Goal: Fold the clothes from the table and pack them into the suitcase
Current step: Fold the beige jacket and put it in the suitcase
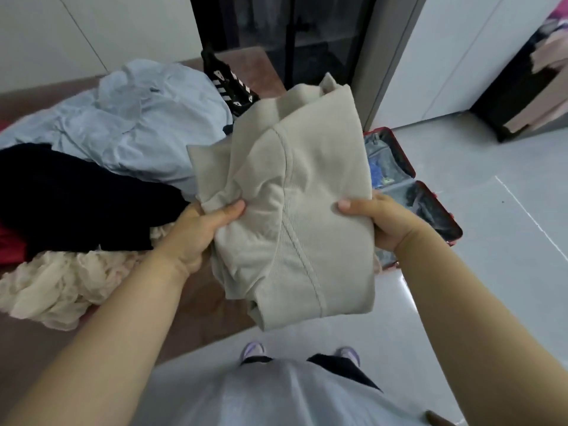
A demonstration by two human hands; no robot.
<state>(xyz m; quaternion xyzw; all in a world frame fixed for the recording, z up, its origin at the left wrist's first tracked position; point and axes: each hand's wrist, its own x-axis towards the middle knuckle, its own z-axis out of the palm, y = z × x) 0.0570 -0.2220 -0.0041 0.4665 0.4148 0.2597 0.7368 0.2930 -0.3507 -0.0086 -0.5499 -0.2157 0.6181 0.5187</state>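
Standing at the bottom of the view, a person in a pale shirt [276, 395] and lilac shoes [253, 348] looks down over a grey tiled floor [491, 272]. Both bare arms reach forward and hold a folded beige garment [295, 195] in the air, above the right edge of a brown table [196, 302]. The left hand [199, 232] grips the garment's left side, thumb clamped on top; its fingers are hidden beneath the cloth. The right hand [378, 222] grips the right side the same way, thumb pressed on top and fingers tucked out of sight underneath. On the table to the left lies a crumpled cream lacy garment [61, 287], nearest the person. Just beyond it sits a black garment [76, 195], with a bit of red cloth [12, 244] at the far left edge. Farther back spreads a rumpled light blue shirt [138, 124], and behind that lies a black item with white stripes [230, 84]. To the right, on the floor behind the held garment, a red suitcase [436, 210] lies open, with clothes in its far half. A dark glass-fronted cabinet [276, 35] stands at the far wall.
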